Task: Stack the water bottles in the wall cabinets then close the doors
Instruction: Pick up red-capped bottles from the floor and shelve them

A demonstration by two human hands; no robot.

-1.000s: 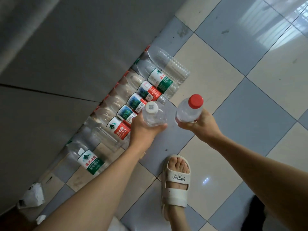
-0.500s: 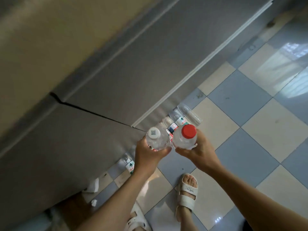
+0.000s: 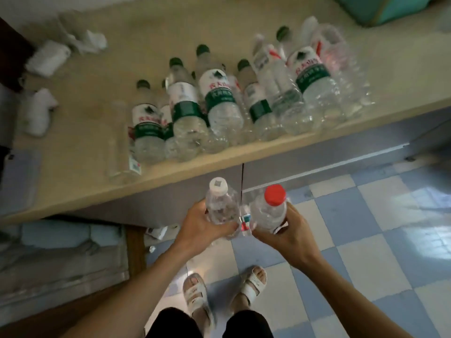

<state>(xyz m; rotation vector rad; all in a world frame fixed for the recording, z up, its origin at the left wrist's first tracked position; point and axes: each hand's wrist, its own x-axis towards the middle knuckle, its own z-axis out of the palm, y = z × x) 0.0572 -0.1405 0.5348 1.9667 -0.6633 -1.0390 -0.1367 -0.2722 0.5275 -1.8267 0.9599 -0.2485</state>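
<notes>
Below the counter edge, over the checkered floor (image 3: 366,240), both hands are holding bottles upright, side by side. Left hand (image 3: 202,226) is gripping a clear bottle with a white cap (image 3: 220,201), fingers curling round its lower body. Right hand (image 3: 289,236) is gripping a clear bottle with a red cap (image 3: 271,208) the same way — thumb and fingers wrapping the base. The two bottles are standing close, nearly touching, with a scrap of red-and-white label showing in the gap between them.

Up on the beige countertop (image 3: 85,181), a row of clear water bottles (image 3: 219,103) is lying on its side, caps pointing away from the person and bases toward the front edge. Most are wearing white-and-green labels and dark green caps; they are packing tightly, some overlapping. One label-less clear bottle (image 3: 119,152) is lying at the left end of the row, just beside it. Crumpled white items (image 3: 46,58) are sitting well apart at the countertop's far left; a teal object (image 3: 380,8) is showing at the top right corner — too blurred to identify.

Grey cabinet fronts (image 3: 317,157) are running below the countertop, doors closed. Two feet in white sandals (image 3: 195,296) are standing on the tiles beneath the hands.
</notes>
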